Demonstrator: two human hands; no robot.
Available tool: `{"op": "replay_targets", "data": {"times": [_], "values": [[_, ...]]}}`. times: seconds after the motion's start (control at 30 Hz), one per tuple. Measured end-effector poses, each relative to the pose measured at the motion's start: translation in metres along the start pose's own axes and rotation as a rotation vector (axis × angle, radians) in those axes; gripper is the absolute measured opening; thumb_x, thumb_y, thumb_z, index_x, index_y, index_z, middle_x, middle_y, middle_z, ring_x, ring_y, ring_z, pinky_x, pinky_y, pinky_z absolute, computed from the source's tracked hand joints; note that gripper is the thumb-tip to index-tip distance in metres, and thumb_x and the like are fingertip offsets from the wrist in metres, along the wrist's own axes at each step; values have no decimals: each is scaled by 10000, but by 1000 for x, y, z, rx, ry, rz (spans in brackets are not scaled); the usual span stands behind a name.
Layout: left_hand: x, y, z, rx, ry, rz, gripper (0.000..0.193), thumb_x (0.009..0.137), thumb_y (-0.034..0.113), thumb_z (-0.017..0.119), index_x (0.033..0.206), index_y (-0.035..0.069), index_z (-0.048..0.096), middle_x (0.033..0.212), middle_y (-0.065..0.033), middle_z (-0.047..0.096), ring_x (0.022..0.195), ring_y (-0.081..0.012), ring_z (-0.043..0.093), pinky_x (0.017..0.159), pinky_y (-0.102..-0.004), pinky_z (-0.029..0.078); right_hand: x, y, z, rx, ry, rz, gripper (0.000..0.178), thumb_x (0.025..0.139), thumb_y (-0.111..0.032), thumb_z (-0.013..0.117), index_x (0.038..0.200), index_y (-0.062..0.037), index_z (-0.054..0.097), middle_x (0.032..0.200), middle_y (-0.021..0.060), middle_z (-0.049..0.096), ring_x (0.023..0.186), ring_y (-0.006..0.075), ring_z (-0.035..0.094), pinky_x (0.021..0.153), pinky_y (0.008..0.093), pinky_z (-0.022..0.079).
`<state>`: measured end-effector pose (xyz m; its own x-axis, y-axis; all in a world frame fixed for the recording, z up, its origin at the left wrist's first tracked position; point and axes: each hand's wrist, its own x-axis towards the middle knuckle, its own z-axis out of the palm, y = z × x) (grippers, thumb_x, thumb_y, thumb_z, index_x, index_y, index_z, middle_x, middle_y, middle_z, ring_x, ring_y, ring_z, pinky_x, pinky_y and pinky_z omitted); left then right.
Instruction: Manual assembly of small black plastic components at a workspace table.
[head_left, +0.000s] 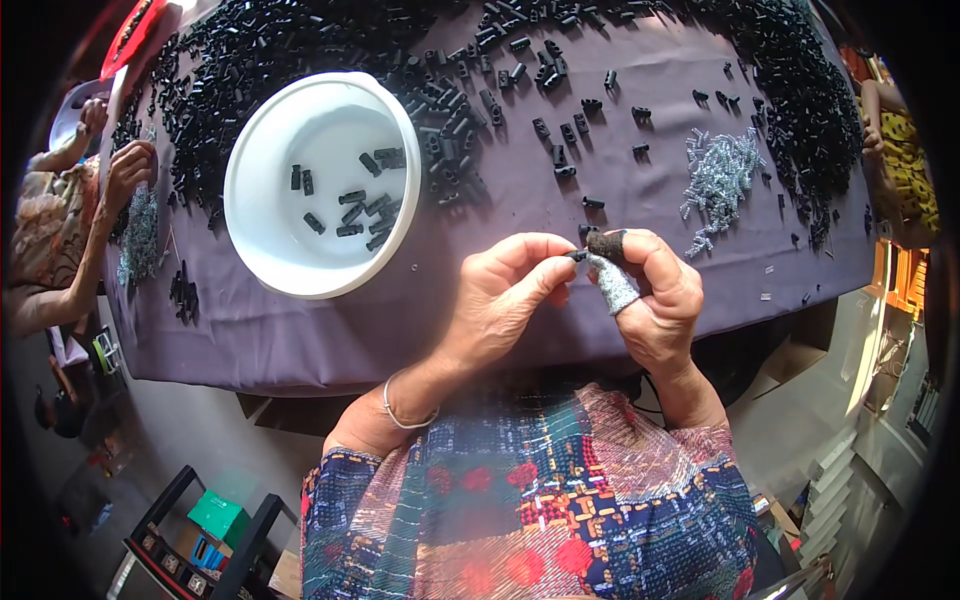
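My left hand (510,295) pinches a small black plastic piece (577,256) between thumb and forefinger. Against it my right hand (662,295) is closed, with a grey cloth finger cover (613,287) on the thumb and a dark cover (606,246) on the forefinger. The right fingertips meet at the same black piece, whose detail is mostly hidden by the fingers. Just beyond lies a loose black piece (593,203) on the purple cloth. To the left stands a white plastic bowl (250,235) holding several black cylindrical pieces (352,212).
A large heap of black pieces (230,90) covers the far left of the cloth-covered table (520,215). Small clear or silvery parts (722,172) form a pile at right, near another black heap (810,130). Other people's hands (128,172) are at the left edge; another person (885,130) sits right.
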<state>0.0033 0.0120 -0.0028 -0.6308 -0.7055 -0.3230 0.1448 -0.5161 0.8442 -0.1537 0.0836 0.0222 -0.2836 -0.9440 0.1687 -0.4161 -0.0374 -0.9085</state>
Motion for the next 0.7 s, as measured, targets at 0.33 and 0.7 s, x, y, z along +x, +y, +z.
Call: {"op": "replay_targets", "data": {"times": [0.33, 0.7], "values": [[-2, -3, 3, 76, 28, 27, 199, 906, 82, 631, 1071, -29, 626, 907, -49, 661, 748, -100, 615, 680, -241, 540, -5, 4, 10, -33, 77, -41, 225, 766, 162, 601, 952, 34, 611, 945, 89, 635, 746, 109, 619, 664, 224, 510], [-4, -4, 1, 102, 23, 66, 199, 917, 83, 615, 1078, -36, 617, 915, -39, 655, 749, -93, 618, 684, -233, 532, -2, 3, 8, -1, 32, -33, 227, 747, 175, 582, 925, 36, 601, 930, 95, 633, 725, 109, 613, 645, 220, 505]]}}
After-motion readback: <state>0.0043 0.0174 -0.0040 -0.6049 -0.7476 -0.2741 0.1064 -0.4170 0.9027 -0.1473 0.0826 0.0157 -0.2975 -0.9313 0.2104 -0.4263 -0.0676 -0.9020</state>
